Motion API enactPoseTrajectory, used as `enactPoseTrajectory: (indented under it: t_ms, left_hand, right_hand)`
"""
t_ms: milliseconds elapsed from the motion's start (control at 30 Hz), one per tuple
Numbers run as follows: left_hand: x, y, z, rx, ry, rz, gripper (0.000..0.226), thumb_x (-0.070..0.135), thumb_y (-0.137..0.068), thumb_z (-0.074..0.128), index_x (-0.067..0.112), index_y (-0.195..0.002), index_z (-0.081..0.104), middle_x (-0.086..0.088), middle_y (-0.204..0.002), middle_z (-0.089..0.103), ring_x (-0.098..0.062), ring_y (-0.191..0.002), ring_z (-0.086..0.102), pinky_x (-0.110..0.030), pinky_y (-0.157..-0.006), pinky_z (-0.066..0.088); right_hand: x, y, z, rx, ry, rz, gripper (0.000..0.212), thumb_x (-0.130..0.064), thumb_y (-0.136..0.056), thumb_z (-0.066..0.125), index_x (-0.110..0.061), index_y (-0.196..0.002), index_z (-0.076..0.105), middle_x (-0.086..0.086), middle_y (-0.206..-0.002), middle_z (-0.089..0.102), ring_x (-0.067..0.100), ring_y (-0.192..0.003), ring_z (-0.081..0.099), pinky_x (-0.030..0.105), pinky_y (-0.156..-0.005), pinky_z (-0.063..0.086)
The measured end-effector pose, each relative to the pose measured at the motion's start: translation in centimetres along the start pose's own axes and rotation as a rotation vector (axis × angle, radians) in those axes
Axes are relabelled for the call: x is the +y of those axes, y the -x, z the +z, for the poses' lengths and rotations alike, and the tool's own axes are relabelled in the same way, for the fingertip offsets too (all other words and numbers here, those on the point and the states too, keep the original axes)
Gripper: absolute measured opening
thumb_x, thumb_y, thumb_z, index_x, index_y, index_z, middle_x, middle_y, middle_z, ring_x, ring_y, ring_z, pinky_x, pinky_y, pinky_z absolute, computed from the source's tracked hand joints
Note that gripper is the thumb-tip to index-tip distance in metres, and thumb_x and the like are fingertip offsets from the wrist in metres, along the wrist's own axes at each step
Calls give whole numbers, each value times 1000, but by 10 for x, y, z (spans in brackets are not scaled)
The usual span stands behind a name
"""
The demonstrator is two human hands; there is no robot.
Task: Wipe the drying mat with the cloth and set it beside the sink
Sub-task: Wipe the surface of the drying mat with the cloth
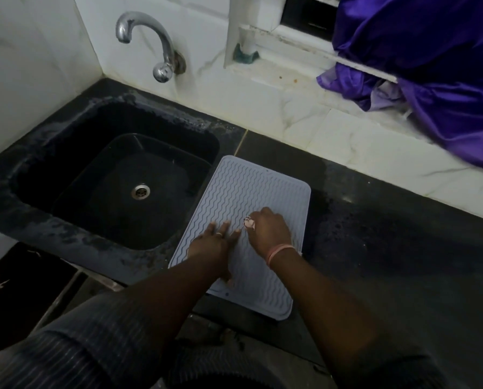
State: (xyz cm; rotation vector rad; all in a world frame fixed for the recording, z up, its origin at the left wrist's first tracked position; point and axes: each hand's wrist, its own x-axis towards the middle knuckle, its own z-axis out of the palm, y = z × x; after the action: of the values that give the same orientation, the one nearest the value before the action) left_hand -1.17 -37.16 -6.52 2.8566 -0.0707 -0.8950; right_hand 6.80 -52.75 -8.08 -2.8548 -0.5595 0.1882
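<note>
A pale grey ridged drying mat (243, 220) is lying flat on the dark counter (389, 248), just right of the black sink (116, 175). The left hand (212, 244) is pressing it with straight, spread fingers; the right hand (268, 230) is curling round a small cloth (249, 222).

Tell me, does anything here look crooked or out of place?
Yes. The mat lies askew on the counter, its near corner hanging past the front edge. A purple cloth is heaped on the window ledge.

Dark striped sleeves (74, 349), a finger ring (219, 234) (left), pink wrist bangles (276, 252) (right).
</note>
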Motion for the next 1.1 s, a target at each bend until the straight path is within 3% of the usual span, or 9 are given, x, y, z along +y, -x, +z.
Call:
enactPoseTrajectory:
  t_ms: [300, 567, 667, 767, 867, 967, 1100]
  left_hand:
    - [2, -3, -2, -70, -16, -8, 132, 51, -79, 84, 33, -162, -17, 1, -170, -24, -35, -157, -17, -55, -124, 16]
    - [-7, 3, 0, -65, -66, 60, 128, 44, -84, 82, 32, -162, -18, -1, -170, -25, -35, -157, -16, -55, -123, 21]
    - [-11, 6, 4, -42, -29, 91, 129, 48, -80, 84, 29, -164, -13, -4, -171, -20, -37, -157, -15, -54, -125, 14]
    - [-6, 15, 9, -15, -4, 90, 124, 50, -79, 84, 25, -165, -2, -9, -172, -14, -41, -157, -10, -55, -127, 13]
    - [13, 23, 15, 53, 84, 134, 104, 47, -85, 78, 31, -163, 12, -8, -173, -4, -41, -157, -5, -57, -126, 16]
    - [31, 26, 28, 38, 35, 159, 102, 47, -86, 77, 37, -163, 12, -7, -173, -4, -41, -157, -6, -58, -125, 12]
    - [38, 28, 42, 54, -15, 93, 103, 49, -88, 74, 39, -164, 6, -3, -173, -7, -38, -158, -8, -55, -125, 10]
  right_hand:
    - [-30, 100, 18, -5, -97, -57, 7, -25, -85, 68, -21, -81, 73, 4, -82, 65, 23, -74, 61, 31, -67, 37]
    - [-51, 156, 18, -104, -219, -16, 10, -23, -84, 69, -18, -89, 76, 6, -88, 67, 26, -77, 65, 41, -72, 53]
    - [-44, 152, -7, -189, -445, 80, 22, -37, -89, 74, -16, -90, 77, 3, -87, 73, 16, -80, 69, 32, -75, 54]
    - [-15, 133, -21, -43, -636, 290, 23, -31, -89, 79, -13, -78, 69, 2, -77, 70, 13, -72, 67, 32, -70, 55]
    - [17, 105, -21, 126, -521, 387, 14, -24, -90, 76, -13, -90, 69, 9, -92, 68, 20, -84, 66, 27, -74, 52]
    - [33, 81, -11, 81, -326, 369, 32, -24, -92, 70, -9, -121, 67, 16, -118, 58, 31, -100, 61, 34, -89, 52]
    - [23, 88, 16, 21, -44, 162, 23, -19, -95, 62, -17, -116, 71, 12, -113, 59, 36, -95, 61, 40, -83, 53]
